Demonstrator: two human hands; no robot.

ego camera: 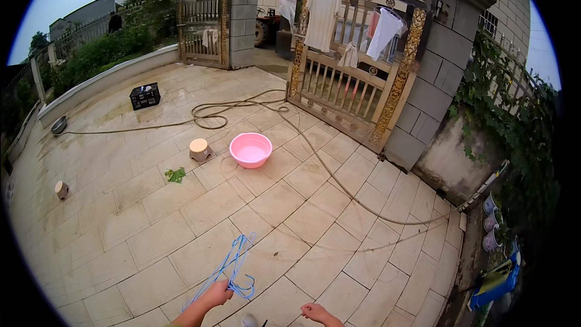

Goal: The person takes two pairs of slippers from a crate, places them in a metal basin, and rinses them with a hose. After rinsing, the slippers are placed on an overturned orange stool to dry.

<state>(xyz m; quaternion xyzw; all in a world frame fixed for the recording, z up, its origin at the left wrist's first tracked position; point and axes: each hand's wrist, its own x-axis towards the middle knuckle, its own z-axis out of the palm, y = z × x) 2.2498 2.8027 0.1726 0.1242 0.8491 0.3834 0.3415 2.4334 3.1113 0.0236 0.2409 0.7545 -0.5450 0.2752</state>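
My left hand (219,292) is closed round several blue clothes hangers (237,254) near the bottom of the view, their hooks sticking out to its right. To the right, apart from the hangers, my right hand (314,312) is low in the view with its fingers curled and nothing visible in them. Farther ahead on the paving stands a pink plastic basin (251,150). Just left of the basin is a small stool (199,150) with a pale orange top. A green leaf (175,175) lies on the tiles near the stool.
A long hose (327,165) winds across the tiles. Clothes hang on the metal gate (345,81). A black plastic crate (145,96), a metal bowl (59,125) and another small stool (61,190) stand at left. Flowerpots (491,221) line the right edge.
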